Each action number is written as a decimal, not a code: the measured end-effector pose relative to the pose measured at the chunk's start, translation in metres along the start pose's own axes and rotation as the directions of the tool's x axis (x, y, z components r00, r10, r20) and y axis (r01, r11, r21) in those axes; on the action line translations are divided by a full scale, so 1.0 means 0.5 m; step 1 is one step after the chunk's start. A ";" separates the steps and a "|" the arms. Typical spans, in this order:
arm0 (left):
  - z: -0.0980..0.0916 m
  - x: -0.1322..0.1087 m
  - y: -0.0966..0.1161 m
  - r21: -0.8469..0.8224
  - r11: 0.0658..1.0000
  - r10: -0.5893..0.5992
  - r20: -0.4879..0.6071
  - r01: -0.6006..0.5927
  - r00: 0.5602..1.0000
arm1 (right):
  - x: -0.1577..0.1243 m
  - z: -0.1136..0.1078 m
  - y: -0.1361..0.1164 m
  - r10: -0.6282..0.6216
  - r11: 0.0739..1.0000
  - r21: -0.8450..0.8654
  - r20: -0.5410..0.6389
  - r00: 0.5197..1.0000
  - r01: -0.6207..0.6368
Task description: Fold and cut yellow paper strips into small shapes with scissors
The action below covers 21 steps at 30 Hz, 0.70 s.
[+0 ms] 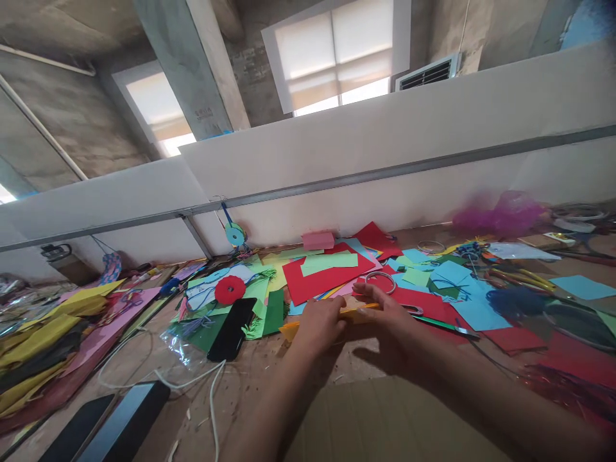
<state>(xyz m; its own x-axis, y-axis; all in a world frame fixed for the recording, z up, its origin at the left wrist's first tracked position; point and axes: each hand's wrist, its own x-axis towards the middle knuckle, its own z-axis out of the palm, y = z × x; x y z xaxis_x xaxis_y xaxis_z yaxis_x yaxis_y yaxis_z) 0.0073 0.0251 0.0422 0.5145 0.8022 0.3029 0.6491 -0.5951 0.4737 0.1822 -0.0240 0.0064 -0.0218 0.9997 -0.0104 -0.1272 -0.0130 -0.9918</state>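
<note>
**Fingers of both hands clamp a folded piece of yellow paper**

Left hand (323, 323) and right hand (391, 322) meet just above the table (250, 385), pinching the yellow paper (357, 313) between them. On the left, the fingers curl over it and press down; on the right, the thumb lies along its near side, with the other fingers behind. Another yellow part sticks out past the left hand's outer side.

Just beyond the right fingertips is a metal ring (380, 273); whether they touch it is hard to tell. Farther beyond the fingers lie a large red sheet (296, 282), a pale green strip (330, 263) on top of it and a pink block (318, 240) near the white partition (337, 205).

To the left of the fingers are green paper (274, 311), a black phone (233, 329) and a round red piece (226, 292). To the right, light blue sheets (481, 311) overlap red paper (514, 340), and a slim green tool (437, 323) points away from the right hand. Nearer than the fingers, beneath the forearms, lies brown cardboard (366, 417).
</note>
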 end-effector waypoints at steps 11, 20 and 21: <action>-0.039 -0.048 -0.103 -0.667 0.719 -0.471 -0.263 0.193 0.842 | 0.041 -0.079 0.041 0.047 0.998 0.039 -0.134 0.990 -0.042; 0.003 -0.053 -0.077 -0.862 0.464 -0.573 -0.116 0.204 0.811 | -0.020 -0.017 -0.019 0.148 0.963 0.235 -0.056 0.987 -0.131; 0.001 -0.054 -0.074 -0.838 0.502 -0.575 -0.137 0.215 0.807 | -0.029 -0.005 -0.030 0.148 0.961 0.247 -0.090 0.985 -0.122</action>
<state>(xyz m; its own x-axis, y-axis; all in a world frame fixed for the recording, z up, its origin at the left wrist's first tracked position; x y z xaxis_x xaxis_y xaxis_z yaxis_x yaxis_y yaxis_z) -0.0302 0.0255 0.0161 -0.0346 0.9957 0.0856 -0.0332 -0.0868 0.9957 0.1870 -0.0381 0.0208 0.0490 0.9845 -0.1684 -0.3644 -0.1393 -0.9208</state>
